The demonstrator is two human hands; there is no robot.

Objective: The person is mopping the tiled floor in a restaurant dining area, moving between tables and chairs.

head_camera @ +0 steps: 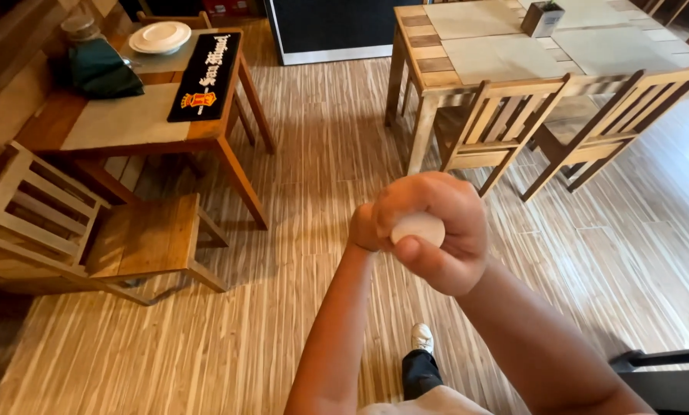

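Observation:
My right hand (444, 230) is closed in front of my chest around a small white rounded object (418, 227), with the thumb pressed under it. Only the object's smooth end shows between my fingers. My left hand (364, 229) presses against the right from the left side. Its fingers are hidden behind the right hand, so its grip is unclear. Both forearms rise from the bottom edge of the view. Below them, my foot in a white shoe (421, 336) stands on the striped wooden floor (306, 177).
A wooden table (141, 123) at the left carries stacked white plates (160, 36), a black runner (206, 75) and a green cloth (102, 71), with a wooden chair (91, 238) beside it. Top right stands a second table (514, 54) with two chairs (506, 127). A dark frame (660, 361) is at bottom right.

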